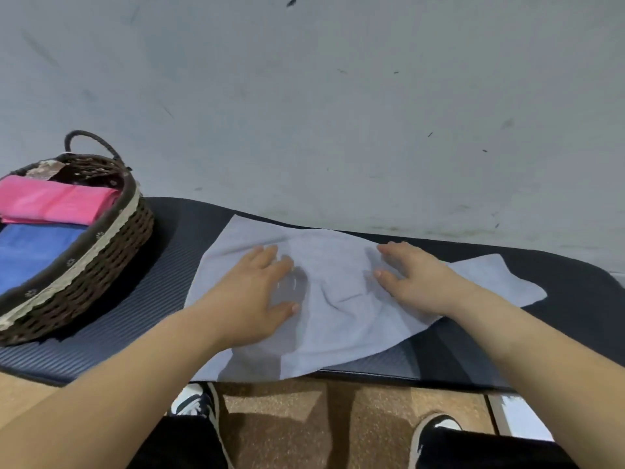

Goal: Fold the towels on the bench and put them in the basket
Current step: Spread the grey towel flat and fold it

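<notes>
I see my left hand (262, 292) lying flat on the pale grey-blue towel (338, 319), palm down, fingers spread and straight, gripping nothing. My right hand (411, 282) rests on the same towel a little to the right, also palm down and relaxed, fingers loosely extended toward the wall; it pinches no cloth that I can make out. Between my hands the fabric shows a few shallow creases.

The towel is spread out in one layer on the dark padded bench (162, 319). Its long axis runs left to right along the bench, with the right end tapering to a corner that points right. Its near edge hangs slightly over the bench's front lip.

At the bench's left end stands the dark wicker basket (111, 262), apart from the towel. Inside it lie a folded pink towel (57, 201) and, nearer me, a folded blue towel (33, 252).
</notes>
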The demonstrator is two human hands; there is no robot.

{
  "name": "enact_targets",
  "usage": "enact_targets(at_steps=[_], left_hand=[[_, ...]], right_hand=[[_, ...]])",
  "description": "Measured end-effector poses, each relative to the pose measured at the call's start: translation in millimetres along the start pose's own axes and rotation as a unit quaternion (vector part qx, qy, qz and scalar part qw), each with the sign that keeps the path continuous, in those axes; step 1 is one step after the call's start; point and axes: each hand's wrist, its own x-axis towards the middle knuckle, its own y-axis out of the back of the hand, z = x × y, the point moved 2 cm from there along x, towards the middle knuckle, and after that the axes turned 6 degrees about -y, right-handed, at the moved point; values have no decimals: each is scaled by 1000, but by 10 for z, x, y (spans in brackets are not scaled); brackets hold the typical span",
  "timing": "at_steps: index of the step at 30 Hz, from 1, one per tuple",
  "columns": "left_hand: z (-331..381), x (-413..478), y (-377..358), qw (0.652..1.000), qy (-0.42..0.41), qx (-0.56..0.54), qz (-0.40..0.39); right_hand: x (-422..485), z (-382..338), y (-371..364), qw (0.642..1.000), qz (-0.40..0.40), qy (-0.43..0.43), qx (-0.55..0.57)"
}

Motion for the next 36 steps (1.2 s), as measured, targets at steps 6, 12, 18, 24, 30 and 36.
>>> enact_targets(at_steps=[6, 12, 18, 24, 30, 36], left_hand=[[931, 471, -244, 989, -127, -23, 66], [1603, 813, -695, 980, -195, 25, 34], [1621, 965, -793, 984, -170, 48, 33], [1632, 811, -518, 962, -207, -122, 128], [1586, 655, -562, 963, -227, -146, -22], [1525, 764, -626, 966, -217, -137, 16]], right_hand=[[-217, 864, 381, 979, 87, -182, 12], [-403, 1504, 459, 964, 135, -227, -1], [-415, 1863, 434, 950, 161, -266, 38], [-468, 1597, 649, 930, 297, -169, 133], [-800, 1354, 888, 930, 223, -94, 276], [-987, 1632, 753, 972, -64, -155, 165]])
